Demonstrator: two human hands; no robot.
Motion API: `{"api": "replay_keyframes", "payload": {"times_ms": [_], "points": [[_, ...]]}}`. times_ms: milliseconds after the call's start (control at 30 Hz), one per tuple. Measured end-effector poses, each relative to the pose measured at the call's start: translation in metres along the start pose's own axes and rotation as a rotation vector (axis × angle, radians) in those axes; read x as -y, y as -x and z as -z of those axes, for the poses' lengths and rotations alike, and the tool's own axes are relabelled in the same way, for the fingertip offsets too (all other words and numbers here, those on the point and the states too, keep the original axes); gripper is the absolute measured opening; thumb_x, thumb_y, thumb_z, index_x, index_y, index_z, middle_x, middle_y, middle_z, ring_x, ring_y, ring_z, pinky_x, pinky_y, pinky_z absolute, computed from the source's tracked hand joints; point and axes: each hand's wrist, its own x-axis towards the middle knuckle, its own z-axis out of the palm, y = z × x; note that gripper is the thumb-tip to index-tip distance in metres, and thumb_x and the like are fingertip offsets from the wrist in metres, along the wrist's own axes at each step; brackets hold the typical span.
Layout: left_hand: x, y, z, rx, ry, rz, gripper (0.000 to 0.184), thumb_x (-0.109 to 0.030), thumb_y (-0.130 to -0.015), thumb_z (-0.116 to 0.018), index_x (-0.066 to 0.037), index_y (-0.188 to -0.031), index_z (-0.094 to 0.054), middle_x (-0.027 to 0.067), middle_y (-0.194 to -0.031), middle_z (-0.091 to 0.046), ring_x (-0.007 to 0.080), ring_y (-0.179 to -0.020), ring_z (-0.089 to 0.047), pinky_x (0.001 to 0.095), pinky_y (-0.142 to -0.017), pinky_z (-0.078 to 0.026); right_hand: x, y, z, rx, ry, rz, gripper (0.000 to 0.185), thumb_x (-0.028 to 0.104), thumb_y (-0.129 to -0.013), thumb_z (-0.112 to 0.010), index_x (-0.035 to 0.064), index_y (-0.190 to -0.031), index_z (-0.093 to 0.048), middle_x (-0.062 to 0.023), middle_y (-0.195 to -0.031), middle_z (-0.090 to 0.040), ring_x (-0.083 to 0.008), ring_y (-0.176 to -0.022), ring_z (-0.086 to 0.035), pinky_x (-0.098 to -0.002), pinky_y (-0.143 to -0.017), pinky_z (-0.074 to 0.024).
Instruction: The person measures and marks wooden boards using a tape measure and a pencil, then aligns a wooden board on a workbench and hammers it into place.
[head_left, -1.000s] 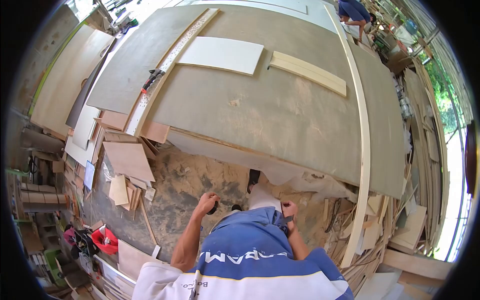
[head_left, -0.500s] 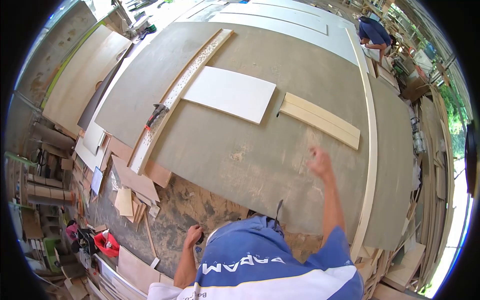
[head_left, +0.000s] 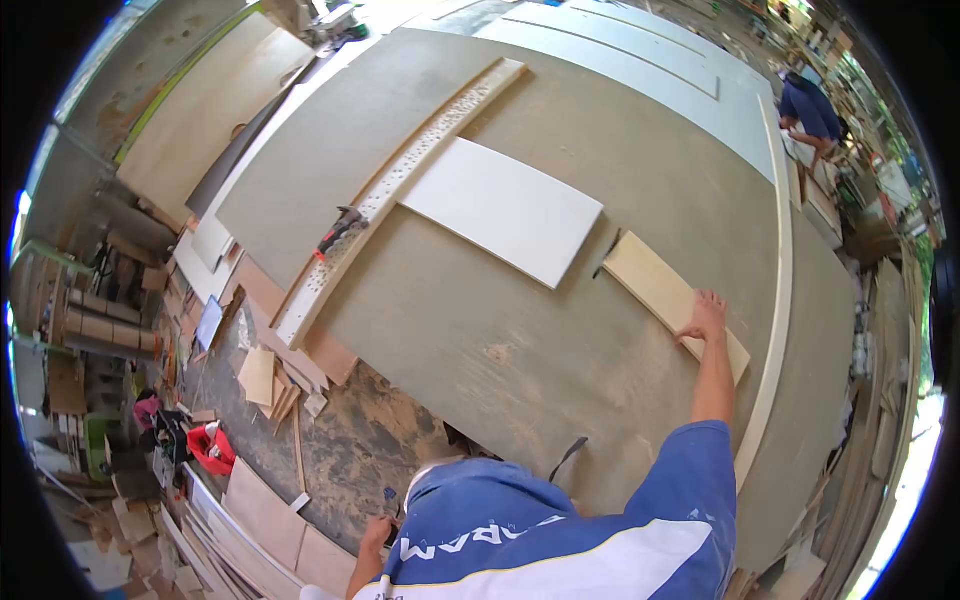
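My right hand (head_left: 708, 318) is on the pale wooden board (head_left: 655, 283), its thumb at the near edge and its fingers reaching across the top. The board lies slantwise on the large grey-brown sheet (head_left: 440, 310). A thin dark object (head_left: 606, 254) sits at the board's left end. Low by my side, my left hand (head_left: 376, 533) has its fingers curled, and a small dark thing shows beside them; I cannot make out what it is. Left of the wooden board lies a white panel (head_left: 500, 210).
A long narrow wooden channel (head_left: 400, 185) with scattered small specks crosses the sheet, and a red-and-black-handled hammer (head_left: 340, 233) rests on it. A long pale strip (head_left: 783, 270) runs along the right. Offcuts (head_left: 270, 380) lie on the floor. Another person (head_left: 810, 108) bends over at far right.
My right hand has moved right and forward from above the sheet onto the wooden board. My left hand is lower in view. The view has shifted, so the sheet's contents appear further right.
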Motion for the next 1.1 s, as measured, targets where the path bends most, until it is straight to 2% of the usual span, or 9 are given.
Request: {"api": "replay_keyframes", "payload": {"times_ms": [100, 233, 400, 500, 700, 833, 900, 1033, 1100], "points": [[0.070, -0.033, -0.016, 0.055, -0.194, -0.147, 0.025, -0.018, -0.082, -0.054, 0.002, -0.083, -0.069, 0.0152, -0.070, -0.066, 0.0239, -0.056, -0.063, 0.0349, -0.052, -0.050, 0.004, 0.052, -0.012, -0.171, -0.122, -0.035, 0.103, 0.042, -0.037, -0.091, 0.0064, -0.121, -0.045, -0.0155, -0.124, -0.047, -0.0329, -0.120, -0.048, -0.0493, -0.101, -0.0379], [0.006, -0.080, 0.033, 0.223, -0.169, -0.187, 0.025, -0.019, -0.082, -0.054, 0.002, -0.085, -0.068, 0.0154, -0.070, -0.066, 0.0240, -0.055, -0.063, 0.0350, -0.051, -0.050, 0.013, 0.144, -0.030, -0.129, -0.456, -0.229, 0.096, 0.040, -0.040, -0.088, 0.0032, -0.117, -0.046, -0.0156, -0.122, -0.047, -0.0352, -0.116, -0.050, -0.0448, -0.098, -0.0419], [-0.119, -0.150, 0.096, 0.514, -0.071, -0.243, 0.026, -0.019, -0.082, -0.054, 0.002, -0.087, -0.068, 0.0158, -0.070, -0.066, 0.0242, -0.055, -0.063, 0.0350, -0.051, -0.050, 0.040, 0.314, -0.092, -0.543, -0.887, -0.286, 0.102, 0.038, -0.043, -0.083, -0.0017, -0.129, -0.043, -0.0172, -0.122, -0.045, -0.0335, -0.106, -0.054, -0.0420, -0.090, -0.0463], [-0.182, -0.189, 0.103, 0.705, -0.083, -0.224, 0.026, -0.020, -0.082, -0.053, 0.001, -0.088, -0.068, 0.0160, -0.070, -0.066, 0.0243, -0.054, -0.063, 0.0350, -0.050, -0.050, 0.073, 0.438, -0.100, -0.549, -1.361, -0.530, 0.102, 0.039, -0.047, -0.082, -0.0024, -0.132, -0.045, -0.0186, -0.122, -0.046, -0.0336, -0.117, -0.048, -0.0423, -0.099, -0.0407], [-0.245, -0.231, 0.059, 0.915, -0.415, -0.090, 0.026, -0.018, -0.082, -0.052, 0.002, -0.092, -0.065, 0.0165, -0.069, -0.065, 0.0242, -0.051, -0.061, 0.0349, -0.047, -0.050, 0.166, 0.671, -0.177, -1.189, -2.191, -1.307, 0.063, 0.044, -0.073, -0.065, 0.0009, -0.118, -0.056, -0.0094, -0.095, -0.063, -0.0232, -0.083, -0.064, -0.0335, -0.068, -0.0526], [-0.259, -0.200, 0.015, 0.995, -0.546, -0.227, 0.022, -0.014, -0.083, -0.053, 0.004, -0.087, -0.064, 0.0162, -0.064, -0.062, 0.0244, -0.049, -0.061, 0.0350, -0.046, -0.051, 0.201, 0.775, -0.219, -1.553, -1.737, -1.870, 0.068, 0.061, -0.077, -0.063, 0.0028, -0.111, -0.058, -0.0134, -0.085, -0.062, -0.0218, -0.062, -0.059, -0.0312, -0.059, -0.0509], [-0.259, -0.184, -0.006, 0.968, -0.564, -0.189, 0.021, -0.013, -0.083, -0.053, 0.005, -0.087, -0.063, 0.0161, -0.063, -0.061, 0.0245, -0.049, -0.061, 0.0350, -0.045, -0.051, 0.190, 0.822, -0.249, -1.324, -1.539, -2.196, 0.070, 0.059, -0.074, -0.068, 0.0014, -0.113, -0.061, -0.0133, -0.087, -0.064, -0.0256, -0.068, -0.060, -0.0347, -0.066, -0.0505], [-0.253, -0.146, -0.049, 0.848, -0.634, -0.063, 0.018, -0.013, -0.082, -0.056, 0.003, -0.085, -0.063, 0.0163, -0.064, -0.060, 0.0260, -0.050, -0.061, 0.0357, -0.043, -0.050, 0.145, 0.888, -0.297, -1.189, -1.395, -2.244, 0.059, 0.051, -0.076, -0.069, 0.0053, -0.113, -0.066, -0.0071, -0.097, -0.065, -0.0274, -0.086, -0.063, -0.0359, -0.077, -0.0482], [-0.252, -0.128, -0.077, 0.776, -0.887, -0.035, 0.019, -0.015, -0.084, -0.057, 0.000, -0.082, -0.066, 0.0162, -0.065, -0.063, 0.0274, -0.055, -0.064, 0.0394, -0.050, -0.053, 0.098, 0.910, -0.313, -0.892, -1.146, -2.161, 0.071, 0.049, -0.068, -0.076, -0.0026, -0.116, -0.066, -0.0170, -0.104, -0.068, -0.0328, -0.096, -0.062, -0.0409, -0.090, -0.0456]]}}
